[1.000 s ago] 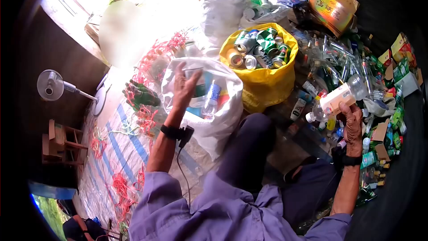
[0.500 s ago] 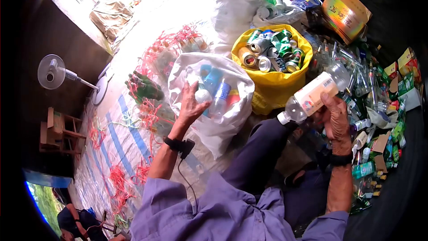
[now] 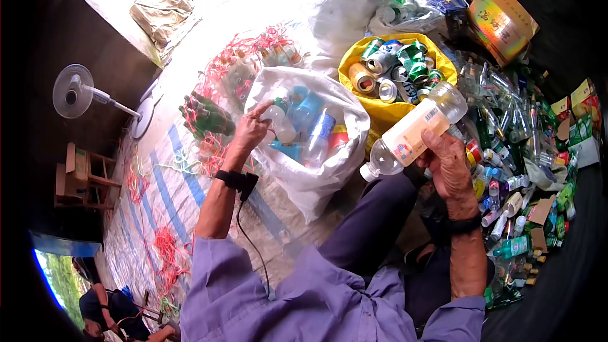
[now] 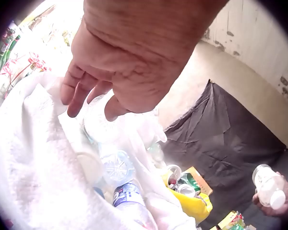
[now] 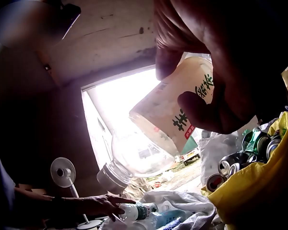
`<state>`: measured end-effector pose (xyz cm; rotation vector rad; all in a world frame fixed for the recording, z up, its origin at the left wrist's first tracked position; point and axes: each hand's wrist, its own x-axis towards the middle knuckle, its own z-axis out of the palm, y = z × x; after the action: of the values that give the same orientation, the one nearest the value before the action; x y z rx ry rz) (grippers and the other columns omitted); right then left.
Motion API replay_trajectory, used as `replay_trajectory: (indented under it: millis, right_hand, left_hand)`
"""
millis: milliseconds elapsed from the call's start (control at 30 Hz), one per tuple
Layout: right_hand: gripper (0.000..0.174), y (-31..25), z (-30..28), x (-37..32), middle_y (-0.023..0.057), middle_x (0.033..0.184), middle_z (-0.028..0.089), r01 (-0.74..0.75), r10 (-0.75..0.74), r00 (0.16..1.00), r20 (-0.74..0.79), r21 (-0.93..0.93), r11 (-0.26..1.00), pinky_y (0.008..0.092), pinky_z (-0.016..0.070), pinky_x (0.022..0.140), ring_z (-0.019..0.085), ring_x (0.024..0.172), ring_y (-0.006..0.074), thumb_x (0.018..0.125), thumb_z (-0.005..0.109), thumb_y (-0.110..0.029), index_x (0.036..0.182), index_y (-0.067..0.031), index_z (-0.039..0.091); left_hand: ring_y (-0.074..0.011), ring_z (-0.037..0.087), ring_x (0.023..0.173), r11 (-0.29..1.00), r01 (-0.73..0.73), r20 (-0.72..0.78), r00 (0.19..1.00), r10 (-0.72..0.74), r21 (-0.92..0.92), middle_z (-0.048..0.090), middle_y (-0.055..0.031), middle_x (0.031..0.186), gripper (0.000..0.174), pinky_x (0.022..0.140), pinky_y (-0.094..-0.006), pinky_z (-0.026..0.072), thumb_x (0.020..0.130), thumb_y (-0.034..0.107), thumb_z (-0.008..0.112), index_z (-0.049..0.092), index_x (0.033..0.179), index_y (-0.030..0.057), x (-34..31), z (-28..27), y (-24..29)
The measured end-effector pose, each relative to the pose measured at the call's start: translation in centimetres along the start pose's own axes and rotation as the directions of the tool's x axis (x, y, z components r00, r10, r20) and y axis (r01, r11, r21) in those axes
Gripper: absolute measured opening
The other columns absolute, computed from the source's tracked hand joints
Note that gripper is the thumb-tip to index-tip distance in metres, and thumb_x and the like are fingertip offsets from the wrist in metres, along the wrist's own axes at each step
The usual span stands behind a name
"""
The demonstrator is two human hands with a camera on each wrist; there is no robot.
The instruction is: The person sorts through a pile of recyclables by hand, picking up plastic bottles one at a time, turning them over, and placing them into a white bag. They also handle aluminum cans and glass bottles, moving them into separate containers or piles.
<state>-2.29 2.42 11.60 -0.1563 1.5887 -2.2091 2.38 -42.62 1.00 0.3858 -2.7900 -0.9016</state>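
My right hand (image 3: pixel 448 164) grips a large clear plastic bottle (image 3: pixel 408 136) around its pale peach label, beside the white sack and over my knee. The bottle lies tilted, its capped neck pointing down and left. In the right wrist view, the thumb presses the label of the bottle (image 5: pixel 175 108). My left hand (image 3: pixel 252 130) is at the left rim of the white sack (image 3: pixel 297 193), its fingers loosely extended over the opening. Inside the sack are several empty plastic bottles, among them a blue-labelled bottle (image 4: pixel 129 196). Nothing shows in the left fingers.
A yellow bag (image 3: pixel 386 111) of crushed cans stands behind the white sack. To the right spreads a heap of bottles (image 3: pixel 513 196). Green bottles (image 3: pixel 206 117) and pink string (image 3: pixel 170 253) lie at left, near a standing fan (image 3: pixel 73 92). Another person (image 3: pixel 111 310) is at lower left.
My right hand has brought the labelled bottle leftward from the heap toward the white sack. The left hand has lowered from above the sack to its left rim, with a bottle now inside beside it.
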Motion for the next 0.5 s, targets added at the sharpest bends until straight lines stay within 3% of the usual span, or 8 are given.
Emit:
replay_trajectory:
  millis: [67, 167, 233, 300, 333, 367, 467, 500]
  right_hand:
    - [0.033, 0.2, 0.5, 0.5, 0.0008, 0.084, 0.065, 0.018, -0.018, 1.0, -0.02, -0.023, 1.0, 0.0207, 0.0424, 0.06, 0.052, 0.064, 0.0052, 0.09, 0.073, -0.031, 0.103, -0.0015, 0.068]
    - [0.031, 0.4, 1.4, 1.6, -0.0001, 0.082, 0.064, 0.05, -0.052, 0.998, -0.023, -0.085, 0.995, 0.0214, 0.0428, 0.06, 0.053, 0.065, 0.0056, 0.09, 0.073, -0.03, 0.103, -0.0024, 0.067]
    - [0.029, 0.4, 2.9, 2.5, -0.0009, 0.082, 0.063, 0.072, -0.073, 0.997, -0.005, -0.117, 0.99, 0.0221, 0.0442, 0.06, 0.054, 0.066, 0.006, 0.091, 0.072, -0.028, 0.102, -0.0027, 0.066]
    - [0.031, 0.3, 5.1, 3.3, -0.0017, 0.078, 0.063, 0.1, -0.101, 0.995, -0.02, -0.045, 0.994, 0.0202, 0.0378, 0.058, 0.049, 0.062, 0.0046, 0.088, 0.074, -0.03, 0.102, -0.0034, 0.07]
    - [0.03, 0.7, 5.8, 4.1, -0.0029, 0.076, 0.062, 0.074, -0.075, 0.997, -0.029, -0.042, 0.996, 0.0213, 0.0377, 0.055, 0.049, 0.06, 0.0046, 0.087, 0.075, -0.03, 0.101, -0.0037, 0.071]
    - [0.03, 0.9, 6.6, 4.6, -0.0031, 0.078, 0.062, 0.042, -0.044, 0.999, -0.023, -0.06, 0.997, 0.022, 0.0431, 0.058, 0.053, 0.062, 0.0055, 0.087, 0.076, -0.032, 0.096, -0.0054, 0.067]
    - [0.028, 2.5, 10.0, 6.4, -0.0039, 0.075, 0.064, 0.046, -0.05, 0.998, -0.04, -0.106, 0.993, 0.0216, 0.0426, 0.054, 0.051, 0.056, 0.0051, 0.086, 0.077, -0.033, 0.092, -0.0064, 0.07]
    - [0.027, 3.8, 10.8, 7.3, -0.0034, 0.075, 0.065, 0.071, -0.077, 0.996, -0.052, -0.118, 0.99, 0.0213, 0.0425, 0.053, 0.051, 0.055, 0.005, 0.086, 0.077, -0.033, 0.091, -0.0067, 0.07]
  left_hand:
    - [-0.0366, 0.069, 0.092, 0.988, -0.014, -0.068, 0.997, 0.025, 0.155, 0.07, -0.0203, 0.106, 0.051, 0.081, -0.0418, 0.0526, 0.086, 0.018, 0.064, 0.059, 0.135, 0.0281, -0.1, 0.5, -0.6]
    - [-0.0361, 0.069, 0.093, 0.972, 0.084, -0.059, 0.996, -0.072, 0.218, 0.07, -0.0196, 0.105, 0.05, 0.08, -0.0436, 0.0519, 0.087, 0.023, 0.065, 0.058, 0.136, 0.0288, -0.5, -0.1, 1.5]
    - [-0.0361, 0.069, 0.093, 0.962, 0.065, -0.064, 0.997, -0.049, 0.266, 0.07, -0.019, 0.104, 0.051, 0.08, -0.0451, 0.0519, 0.087, 0.028, 0.066, 0.057, 0.137, 0.0277, -0.1, 0.2, 0.9]
    - [-0.0373, 0.068, 0.093, 0.939, 0.106, -0.046, 0.994, -0.096, 0.327, 0.071, -0.0188, 0.104, 0.052, 0.08, -0.0467, 0.0523, 0.087, 0.029, 0.066, 0.055, 0.138, 0.0266, 0.2, 0.4, 1.4]
    - [-0.0379, 0.068, 0.092, 0.921, 0.131, -0.036, 0.991, -0.126, 0.366, 0.071, -0.0188, 0.103, 0.051, 0.08, -0.0474, 0.053, 0.087, 0.031, 0.067, 0.056, 0.136, 0.0205, 0.2, 0.3, 1.9]
    - [-0.0379, 0.068, 0.092, 0.921, 0.131, -0.037, 0.991, -0.127, 0.367, 0.071, -0.0188, 0.103, 0.051, 0.08, -0.0474, 0.053, 0.087, 0.031, 0.067, 0.056, 0.136, 0.0205, 0.0, 0.3, 2.1]
    - [-0.0375, 0.069, 0.091, 0.946, 0.111, -0.072, 0.993, -0.093, 0.305, 0.071, -0.0185, 0.102, 0.046, 0.078, -0.0465, 0.0538, 0.088, 0.03, 0.065, 0.056, 0.131, 0.0134, -1.5, 0.7, 2.1]
    - [-0.0362, 0.07, 0.089, 0.984, 0.086, -0.146, 0.987, -0.063, 0.155, 0.072, -0.0177, 0.1, 0.043, 0.077, -0.0453, 0.0542, 0.089, 0.028, 0.065, 0.057, 0.128, 0.0107, -2.5, 1.1, 2.1]
